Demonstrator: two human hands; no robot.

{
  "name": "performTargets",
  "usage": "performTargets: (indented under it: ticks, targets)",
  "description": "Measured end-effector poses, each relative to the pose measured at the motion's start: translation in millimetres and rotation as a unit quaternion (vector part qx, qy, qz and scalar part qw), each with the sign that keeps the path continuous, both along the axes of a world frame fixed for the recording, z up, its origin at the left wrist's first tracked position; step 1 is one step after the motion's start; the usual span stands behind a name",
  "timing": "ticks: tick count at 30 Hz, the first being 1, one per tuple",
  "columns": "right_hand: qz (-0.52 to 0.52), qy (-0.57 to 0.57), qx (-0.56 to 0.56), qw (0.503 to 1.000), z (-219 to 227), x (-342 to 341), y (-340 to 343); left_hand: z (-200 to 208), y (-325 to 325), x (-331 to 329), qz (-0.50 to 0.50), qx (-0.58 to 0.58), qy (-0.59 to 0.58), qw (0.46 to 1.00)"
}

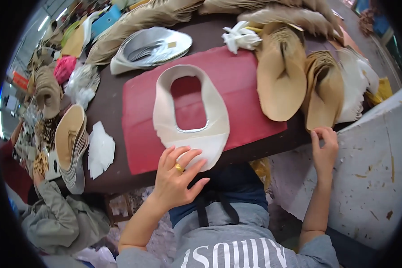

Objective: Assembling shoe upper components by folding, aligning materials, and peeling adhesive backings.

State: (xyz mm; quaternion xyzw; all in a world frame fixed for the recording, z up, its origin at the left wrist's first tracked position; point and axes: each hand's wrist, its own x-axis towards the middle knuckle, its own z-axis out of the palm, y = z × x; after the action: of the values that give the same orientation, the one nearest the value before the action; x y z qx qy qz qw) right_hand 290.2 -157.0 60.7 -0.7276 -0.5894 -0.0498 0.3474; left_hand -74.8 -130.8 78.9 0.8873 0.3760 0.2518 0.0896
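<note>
Your pale shoe piece point(190, 136) lies on the red mat point(137, 111), its near end overhanging; the white panel point(210, 149) there seems already laid. Your left hand point(176, 175) rests on that panel, fingers apart. Your right hand point(324, 139) touches the tan stack point(325, 96) right of the mat, whether clamped I can't tell. Those stacked pieces look still to do; how many are finished isn't shown

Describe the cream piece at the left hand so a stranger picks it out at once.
On the dark table, find the large red mat. The cream piece lies mostly on it, with the left hand at its near end. Unlike the many-layered silvery stack beyond, it lies singly, with red showing through its big oblong opening.
</note>
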Motion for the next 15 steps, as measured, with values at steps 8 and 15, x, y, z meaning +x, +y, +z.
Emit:
performTargets:
  ticks: [8, 15]
  targets:
    - [-0.026, 0.012, -0.015, 0.999, -5, -34, -1, -41, -7, -27, 0.029, 0.197, 0.008, 0.98]
    - [-0.031, -0.021, -0.044, 0.998, -16, -47, -8, 54, 68, -73, 0.154, -0.111, -0.339, 0.922]
